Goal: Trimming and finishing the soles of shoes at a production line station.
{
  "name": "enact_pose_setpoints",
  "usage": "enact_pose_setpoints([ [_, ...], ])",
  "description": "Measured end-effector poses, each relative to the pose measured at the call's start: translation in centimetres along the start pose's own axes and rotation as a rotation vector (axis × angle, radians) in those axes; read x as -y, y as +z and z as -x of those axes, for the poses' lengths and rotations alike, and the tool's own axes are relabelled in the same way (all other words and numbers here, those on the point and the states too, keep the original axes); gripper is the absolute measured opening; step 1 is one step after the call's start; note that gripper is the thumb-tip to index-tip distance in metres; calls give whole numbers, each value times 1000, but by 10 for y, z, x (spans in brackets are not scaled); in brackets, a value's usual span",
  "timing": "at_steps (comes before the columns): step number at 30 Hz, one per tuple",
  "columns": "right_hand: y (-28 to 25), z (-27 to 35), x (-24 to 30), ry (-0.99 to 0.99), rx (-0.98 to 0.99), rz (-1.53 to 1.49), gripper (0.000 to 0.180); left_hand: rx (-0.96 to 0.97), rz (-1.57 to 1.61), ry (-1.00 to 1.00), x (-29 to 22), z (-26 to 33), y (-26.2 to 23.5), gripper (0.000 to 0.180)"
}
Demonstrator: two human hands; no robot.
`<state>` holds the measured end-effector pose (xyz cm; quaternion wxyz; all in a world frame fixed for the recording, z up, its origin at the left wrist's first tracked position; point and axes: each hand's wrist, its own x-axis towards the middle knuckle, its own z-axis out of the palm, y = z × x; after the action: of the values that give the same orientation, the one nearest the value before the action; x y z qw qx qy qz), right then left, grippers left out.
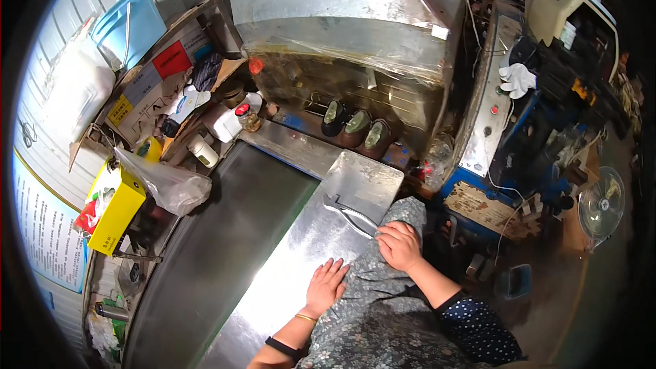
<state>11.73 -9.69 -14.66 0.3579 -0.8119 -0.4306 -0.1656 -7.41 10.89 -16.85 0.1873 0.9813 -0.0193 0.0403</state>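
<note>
Left hand (326, 287) lies flat and open; right hand (400, 246) pinches soft, limp grey floral fabric (383, 301) on the steel bench (301, 253), best gripped at its edge.

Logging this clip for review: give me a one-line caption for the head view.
Left hand flat on a steel worktop, right hand gripping metal pliers beside a hooded machine.

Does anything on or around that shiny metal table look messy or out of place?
The left side is cluttered: a torn cardboard box spills bottles and rags beside a crumpled plastic bag. On the steel table itself, only metal pliers lie near the right hand; the left hand rests flat.
</note>
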Motion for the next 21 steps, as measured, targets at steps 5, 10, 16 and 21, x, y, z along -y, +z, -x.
enact_pose_setpoints([
  [5,-23,15,-8,16,53,-86,18,3,-3,11,-1,1,9,52],
  [10,-143,33,-59,248,1,61,25,-30,3,3,6,9,22,53],
  [16,-309,122,-176,674,-416,657,39,-69,6,1,5,4,20,52],
  [21,-299,125,-169,824,-215,914,79,-86,22,-33,0,3,16,49],
])
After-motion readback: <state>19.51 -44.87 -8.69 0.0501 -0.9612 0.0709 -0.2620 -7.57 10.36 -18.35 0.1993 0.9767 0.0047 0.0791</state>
